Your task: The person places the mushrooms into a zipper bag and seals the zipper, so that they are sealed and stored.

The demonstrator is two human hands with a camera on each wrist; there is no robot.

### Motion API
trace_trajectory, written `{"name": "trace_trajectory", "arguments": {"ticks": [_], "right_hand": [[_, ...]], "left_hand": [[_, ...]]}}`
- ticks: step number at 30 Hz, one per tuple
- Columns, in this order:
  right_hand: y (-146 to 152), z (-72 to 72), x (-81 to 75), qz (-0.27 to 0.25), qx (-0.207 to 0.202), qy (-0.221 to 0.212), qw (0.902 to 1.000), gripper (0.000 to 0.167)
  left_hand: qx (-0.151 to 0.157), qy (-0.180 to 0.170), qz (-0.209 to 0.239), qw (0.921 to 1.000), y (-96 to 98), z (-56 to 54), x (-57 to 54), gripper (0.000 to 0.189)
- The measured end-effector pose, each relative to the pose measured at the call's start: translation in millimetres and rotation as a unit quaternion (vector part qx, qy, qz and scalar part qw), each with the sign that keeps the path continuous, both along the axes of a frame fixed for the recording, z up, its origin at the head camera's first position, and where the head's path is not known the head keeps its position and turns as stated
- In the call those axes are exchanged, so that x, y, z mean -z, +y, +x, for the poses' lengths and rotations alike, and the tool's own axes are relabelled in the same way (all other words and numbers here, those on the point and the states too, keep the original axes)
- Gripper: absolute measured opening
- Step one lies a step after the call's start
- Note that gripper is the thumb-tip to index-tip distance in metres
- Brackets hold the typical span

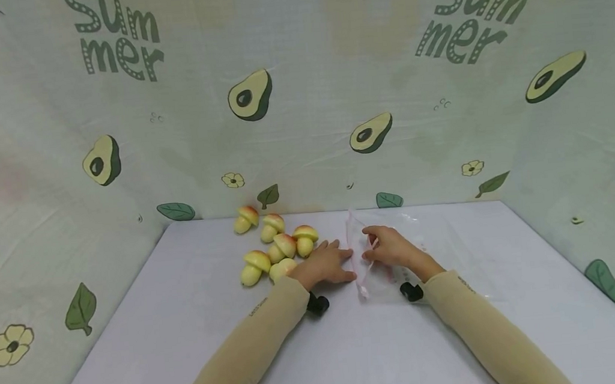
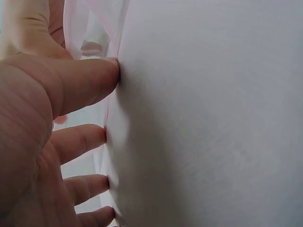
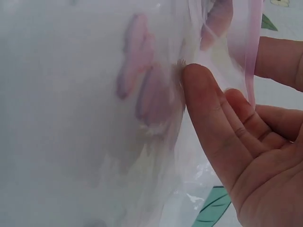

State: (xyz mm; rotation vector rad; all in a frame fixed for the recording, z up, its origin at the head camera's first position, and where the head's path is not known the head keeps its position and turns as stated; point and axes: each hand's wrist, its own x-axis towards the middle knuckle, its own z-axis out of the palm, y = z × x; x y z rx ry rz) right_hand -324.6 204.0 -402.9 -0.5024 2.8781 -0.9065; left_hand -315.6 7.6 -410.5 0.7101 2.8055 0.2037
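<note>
A clear plastic zip bag with a pink zip edge lies flat on the white table, its opening toward the left. My left hand rests on the table at that edge, fingers spread and fairly straight, the thumb and fingertips touching the lower lip. Thumb and fingers of my right hand pinch the upper film near the opening and lift it a little. In the right wrist view the film stands bent by the thumb. Several yellow toy mushrooms with reddish caps lie left of my left hand, which partly covers one.
The white table ends at a hanging cloth printed with avocados and leaves, behind and at both sides. Black wrist cameras sit below the left wrist and the right wrist. A zip slider is at the bag's near corner.
</note>
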Motion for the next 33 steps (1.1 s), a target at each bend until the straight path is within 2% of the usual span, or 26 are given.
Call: {"name": "trace_trajectory", "arguments": {"ticks": [8, 18, 25, 28, 33], "right_hand": [[2.9, 0.7, 1.0, 0.007, 0.017, 0.034, 0.9992, 0.061], [22.7, 12.8, -3.8, -0.029, 0.032, -0.003, 0.9991, 0.058], [39.8, 14.6, -3.2, -0.085, 0.003, -0.016, 0.9963, 0.059], [40.4, 13.2, -1.9, -0.082, -0.002, -0.021, 0.9964, 0.059], [36.7, 12.6, -1.3, -0.073, 0.015, -0.028, 0.9969, 0.061]], "left_hand": [[-0.006, 0.006, 0.002, 1.0, -0.2, 0.0, 1.3, 0.066], [-0.005, 0.009, 0.001, 0.9999, 0.3, 2.4, 1.3, 0.067], [-0.006, 0.009, -0.005, 0.9999, 1.7, 1.1, 1.9, 0.068], [-0.008, 0.009, -0.008, 0.9999, 1.0, -0.4, 2.6, 0.068], [-0.011, 0.004, -0.005, 0.9999, 1.9, -0.5, 1.9, 0.068]]}}
